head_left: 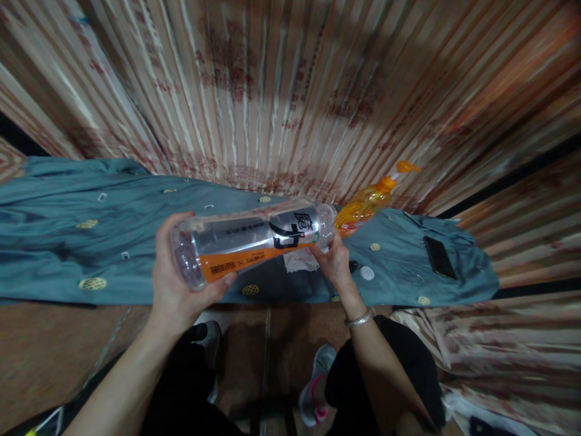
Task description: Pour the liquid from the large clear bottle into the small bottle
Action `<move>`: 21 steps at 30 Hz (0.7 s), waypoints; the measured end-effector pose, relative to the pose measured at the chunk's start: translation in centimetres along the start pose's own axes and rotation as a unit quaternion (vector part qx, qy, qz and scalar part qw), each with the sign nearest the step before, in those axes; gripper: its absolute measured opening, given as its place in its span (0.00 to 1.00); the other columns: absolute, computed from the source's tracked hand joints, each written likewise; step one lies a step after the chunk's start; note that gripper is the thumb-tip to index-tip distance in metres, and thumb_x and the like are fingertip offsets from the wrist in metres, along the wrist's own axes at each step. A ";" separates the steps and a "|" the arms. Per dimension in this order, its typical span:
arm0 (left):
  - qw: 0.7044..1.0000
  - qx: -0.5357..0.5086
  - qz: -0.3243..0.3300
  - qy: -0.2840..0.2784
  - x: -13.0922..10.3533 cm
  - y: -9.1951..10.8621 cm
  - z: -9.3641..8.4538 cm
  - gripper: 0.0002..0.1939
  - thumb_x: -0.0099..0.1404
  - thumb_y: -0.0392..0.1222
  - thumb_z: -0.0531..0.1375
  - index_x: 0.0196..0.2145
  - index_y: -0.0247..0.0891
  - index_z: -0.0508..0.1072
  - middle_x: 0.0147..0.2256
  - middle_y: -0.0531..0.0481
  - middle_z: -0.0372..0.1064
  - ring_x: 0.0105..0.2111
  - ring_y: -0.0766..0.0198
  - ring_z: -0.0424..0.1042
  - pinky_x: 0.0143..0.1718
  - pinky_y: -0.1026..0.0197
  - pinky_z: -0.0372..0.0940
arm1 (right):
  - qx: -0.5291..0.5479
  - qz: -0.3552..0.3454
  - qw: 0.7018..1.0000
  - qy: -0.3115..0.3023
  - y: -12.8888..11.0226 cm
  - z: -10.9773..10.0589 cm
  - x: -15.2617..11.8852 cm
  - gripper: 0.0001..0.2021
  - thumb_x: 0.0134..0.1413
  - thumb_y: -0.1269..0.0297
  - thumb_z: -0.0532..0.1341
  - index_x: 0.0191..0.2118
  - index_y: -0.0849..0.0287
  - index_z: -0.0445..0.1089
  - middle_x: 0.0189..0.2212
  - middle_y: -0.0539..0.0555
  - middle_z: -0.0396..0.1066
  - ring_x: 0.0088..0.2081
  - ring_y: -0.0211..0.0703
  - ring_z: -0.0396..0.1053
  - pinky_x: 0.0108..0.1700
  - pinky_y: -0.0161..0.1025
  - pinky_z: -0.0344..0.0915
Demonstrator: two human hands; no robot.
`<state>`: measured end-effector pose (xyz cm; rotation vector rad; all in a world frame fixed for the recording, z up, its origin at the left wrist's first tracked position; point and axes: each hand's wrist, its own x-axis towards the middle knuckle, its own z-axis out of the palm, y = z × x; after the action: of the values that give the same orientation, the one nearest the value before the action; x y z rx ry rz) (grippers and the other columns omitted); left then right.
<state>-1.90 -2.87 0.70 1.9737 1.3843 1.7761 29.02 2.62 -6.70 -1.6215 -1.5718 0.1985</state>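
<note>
A large clear plastic bottle [254, 239] with a silver and orange label lies nearly level in the air above the cloth-covered surface. My left hand [181, 278] wraps round its wide base at the left. At the narrow right end, my right hand [333, 257] has its fingers closed round the neck. Behind that hand stands an orange pump bottle [365, 206] of yellow-orange liquid, partly hidden by the clear bottle's neck. A pale crumpled tissue [301, 260] and a round white cap [367, 273] are on the cloth near my right hand.
A blue-green patterned cloth [113, 242] covers the long narrow surface. A dark phone [439, 257] lies at its right end. A small black object [353, 266] sits beside the white cap. Pleated curtains [272, 91] hang behind, and the tiled floor [245, 339] shows below.
</note>
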 end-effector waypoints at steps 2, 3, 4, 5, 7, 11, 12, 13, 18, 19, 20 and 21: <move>1.000 -0.004 -0.003 -0.002 0.0 -0.1 -0.1 0.46 0.52 0.63 0.71 0.64 0.45 0.65 0.52 0.46 0.69 0.43 0.55 0.73 0.41 0.51 0.73 | 0.000 0.003 1.000 -0.001 0.0 0.0 0.0 0.26 0.54 0.55 0.69 0.57 0.59 0.68 0.44 0.60 0.81 0.45 0.55 0.81 0.47 0.47 0.76; 1.000 -0.005 -0.002 -0.004 -0.1 -0.1 -0.1 0.46 0.52 0.63 0.71 0.64 0.45 0.65 0.52 0.46 0.69 0.43 0.55 0.73 0.41 0.51 0.73 | 0.000 0.005 1.000 0.000 0.0 0.0 0.0 0.26 0.53 0.55 0.69 0.56 0.59 0.68 0.45 0.60 0.81 0.46 0.56 0.81 0.47 0.47 0.76; 1.000 -0.006 -0.001 -0.003 -0.1 -0.1 -0.1 0.47 0.52 0.63 0.71 0.65 0.45 0.65 0.51 0.46 0.69 0.42 0.55 0.73 0.40 0.51 0.73 | -0.001 0.005 1.000 0.000 0.0 0.0 0.0 0.26 0.53 0.55 0.69 0.56 0.59 0.68 0.45 0.60 0.80 0.46 0.56 0.81 0.47 0.47 0.76; 1.000 -0.004 0.001 -0.003 -0.1 -0.1 -0.1 0.46 0.52 0.63 0.71 0.65 0.45 0.65 0.51 0.46 0.69 0.42 0.55 0.73 0.40 0.52 0.73 | -0.002 0.004 1.000 0.000 0.0 0.0 0.0 0.26 0.53 0.55 0.69 0.56 0.59 0.68 0.45 0.60 0.80 0.46 0.56 0.81 0.47 0.47 0.76; 1.000 0.000 0.004 -0.003 -0.1 -0.1 -0.2 0.46 0.52 0.63 0.71 0.64 0.45 0.66 0.51 0.46 0.69 0.41 0.56 0.73 0.39 0.52 0.73 | -0.002 0.003 1.000 -0.002 0.1 0.0 0.0 0.26 0.53 0.55 0.69 0.56 0.59 0.68 0.45 0.61 0.80 0.46 0.56 0.81 0.47 0.47 0.76; 1.000 0.002 0.012 -0.007 0.0 0.0 -0.2 0.47 0.53 0.62 0.72 0.65 0.44 0.65 0.52 0.45 0.69 0.43 0.56 0.73 0.41 0.53 0.72 | -0.002 0.014 1.000 -0.003 0.2 0.0 0.0 0.28 0.53 0.55 0.69 0.57 0.60 0.68 0.44 0.61 0.81 0.44 0.57 0.81 0.45 0.47 0.76; 1.000 0.002 0.014 -0.008 0.0 0.1 -0.2 0.47 0.53 0.62 0.72 0.65 0.44 0.65 0.52 0.46 0.69 0.42 0.56 0.73 0.40 0.54 0.72 | -0.004 0.017 1.000 -0.003 0.2 0.0 0.0 0.27 0.53 0.54 0.69 0.57 0.60 0.68 0.43 0.60 0.81 0.44 0.57 0.81 0.45 0.48 0.76; 1.000 0.003 0.017 -0.008 0.0 0.1 -0.2 0.47 0.53 0.62 0.72 0.66 0.43 0.65 0.52 0.46 0.69 0.42 0.57 0.73 0.40 0.55 0.72 | -0.005 0.018 1.000 -0.004 0.2 0.0 0.0 0.27 0.53 0.54 0.69 0.57 0.59 0.68 0.42 0.59 0.81 0.43 0.56 0.81 0.44 0.48 0.76; 1.000 0.011 0.024 -0.008 0.0 -0.1 -0.2 0.47 0.54 0.63 0.70 0.67 0.43 0.64 0.53 0.45 0.68 0.42 0.57 0.72 0.41 0.54 0.72 | 0.002 0.007 1.000 -0.006 0.2 -0.1 0.0 0.26 0.55 0.52 0.68 0.56 0.59 0.68 0.42 0.59 0.81 0.42 0.55 0.80 0.43 0.47 0.76; 1.000 0.011 0.023 -0.010 0.0 -0.1 -0.2 0.47 0.55 0.63 0.70 0.67 0.44 0.63 0.54 0.45 0.68 0.42 0.57 0.72 0.41 0.54 0.72 | 0.000 0.007 1.000 -0.004 0.2 -0.1 0.0 0.26 0.54 0.52 0.68 0.56 0.59 0.68 0.42 0.59 0.81 0.42 0.55 0.80 0.43 0.47 0.75; 1.000 0.010 0.022 -0.012 0.0 -0.2 -0.2 0.48 0.55 0.63 0.70 0.67 0.44 0.63 0.54 0.45 0.68 0.42 0.57 0.72 0.41 0.54 0.72 | -0.002 0.007 1.000 -0.004 0.2 -0.1 0.0 0.26 0.54 0.53 0.68 0.56 0.59 0.68 0.42 0.59 0.81 0.42 0.55 0.80 0.43 0.46 0.75; 1.000 0.010 0.022 -0.012 -0.1 -0.2 -0.2 0.48 0.55 0.63 0.70 0.68 0.44 0.63 0.53 0.45 0.68 0.42 0.57 0.72 0.41 0.54 0.72 | -0.004 0.008 1.000 -0.005 0.2 -0.1 0.0 0.26 0.54 0.53 0.68 0.56 0.59 0.69 0.41 0.59 0.81 0.42 0.55 0.80 0.43 0.46 0.75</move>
<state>-2.16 -2.85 0.56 2.0448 1.3672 1.7572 29.20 2.62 -6.79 -1.6421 -1.5697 0.2075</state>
